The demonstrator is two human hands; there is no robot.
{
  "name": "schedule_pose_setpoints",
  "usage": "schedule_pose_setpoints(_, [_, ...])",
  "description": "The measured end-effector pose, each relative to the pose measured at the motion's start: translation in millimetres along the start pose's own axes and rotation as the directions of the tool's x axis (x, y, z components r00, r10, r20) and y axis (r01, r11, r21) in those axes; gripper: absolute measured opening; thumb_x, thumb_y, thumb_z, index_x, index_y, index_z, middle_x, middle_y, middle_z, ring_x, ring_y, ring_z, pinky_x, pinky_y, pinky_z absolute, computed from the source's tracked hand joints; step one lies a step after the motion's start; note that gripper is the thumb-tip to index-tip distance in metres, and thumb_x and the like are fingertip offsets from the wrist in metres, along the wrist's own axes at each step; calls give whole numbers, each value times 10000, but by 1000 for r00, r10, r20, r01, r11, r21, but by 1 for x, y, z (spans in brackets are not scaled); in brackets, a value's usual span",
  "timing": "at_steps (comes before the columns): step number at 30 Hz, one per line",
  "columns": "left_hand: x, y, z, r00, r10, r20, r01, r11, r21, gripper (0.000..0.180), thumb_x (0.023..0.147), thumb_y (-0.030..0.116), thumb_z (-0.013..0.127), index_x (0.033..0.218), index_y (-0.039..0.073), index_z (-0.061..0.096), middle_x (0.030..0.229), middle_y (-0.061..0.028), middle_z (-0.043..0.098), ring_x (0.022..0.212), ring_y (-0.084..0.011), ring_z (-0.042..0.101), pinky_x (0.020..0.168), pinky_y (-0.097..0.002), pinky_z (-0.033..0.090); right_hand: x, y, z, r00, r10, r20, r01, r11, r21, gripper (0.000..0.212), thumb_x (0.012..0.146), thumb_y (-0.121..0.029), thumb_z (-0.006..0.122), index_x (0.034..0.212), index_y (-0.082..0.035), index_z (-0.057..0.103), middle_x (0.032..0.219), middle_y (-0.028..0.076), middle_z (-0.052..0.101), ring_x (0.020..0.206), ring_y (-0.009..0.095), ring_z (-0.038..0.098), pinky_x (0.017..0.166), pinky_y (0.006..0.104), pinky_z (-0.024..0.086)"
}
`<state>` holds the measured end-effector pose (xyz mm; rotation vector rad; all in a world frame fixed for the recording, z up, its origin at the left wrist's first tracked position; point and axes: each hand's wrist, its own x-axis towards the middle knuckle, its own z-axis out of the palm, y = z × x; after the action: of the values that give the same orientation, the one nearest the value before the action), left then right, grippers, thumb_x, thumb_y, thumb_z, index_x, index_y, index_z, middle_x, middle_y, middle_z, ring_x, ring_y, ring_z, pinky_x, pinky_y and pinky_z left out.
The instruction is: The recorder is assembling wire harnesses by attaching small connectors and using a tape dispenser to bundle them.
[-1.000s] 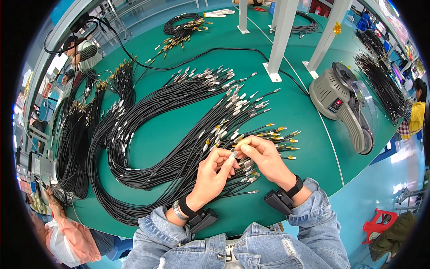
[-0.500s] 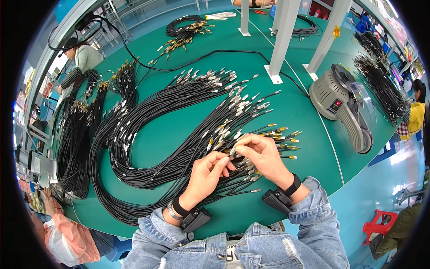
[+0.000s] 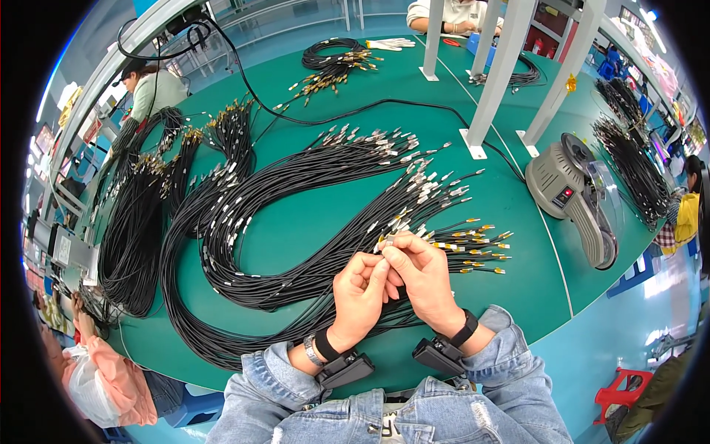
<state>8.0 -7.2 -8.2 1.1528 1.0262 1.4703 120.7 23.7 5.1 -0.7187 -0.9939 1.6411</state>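
In front of me, my left hand [image 3: 360,294] and my right hand [image 3: 423,280] meet, thumbs and fingertips pinched together. Between them is the end of a black cable [image 3: 381,243], mostly covered by my fingers, with a small pale and yellowish tip showing. Beneath and around my hands lies a large curved bundle of black cables [image 3: 222,342]. Many of its ends carry white or clear sleeves [image 3: 425,189]. Right of my right hand, several cable ends have yellow tips [image 3: 481,238]. A second curved bundle [image 3: 244,272] lies just inside the first.
A grey machine [image 3: 551,177] with a round top and red-lit switch stands at right. Metal posts [image 3: 497,81] rise from the green table [image 3: 310,214]. More cable bundles [image 3: 133,244] hang at left. Coiled cables [image 3: 333,59] and a white glove [image 3: 390,44] lie far back. People sit around.
My hands have drawn closer together, the left thumb now against the right fingers. The whole view has shifted, so the table sits lower and more of a person at the far side shows.
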Motion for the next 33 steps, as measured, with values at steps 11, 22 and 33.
schedule_pose_setpoints(11, [0,-12,1,1000,11,-5,-11,1000,1,103,946,76,513,884,-6,509,679,-59,607,512,-59,521,450,-182,406,1,7,-5,1000,9,-11,-9,1000,26,120,911,-92,574,941,24,587,720,10,528,526,57,474,420,204,401])
schedule_pose_setpoints(22, [-2,-9,3,1000,-26,-6,25,1000,-18,113,947,107,526,893,8,529,649,-15,565,506,-32,456,447,-164,337,0,11,-8,997,-63,-34,62,997,-45,109,904,-79,580,923,27,598,826,21,552,659,78,537,516,212,450])
schedule_pose_setpoints(33, [-3,-13,2,998,-57,-30,55,997,-63,93,942,102,530,937,11,548,648,8,547,536,-22,450,458,-157,316,-1,9,-9,999,-44,-30,44,999,-14,98,904,-83,582,903,14,594,831,19,565,673,79,544,535,202,443])
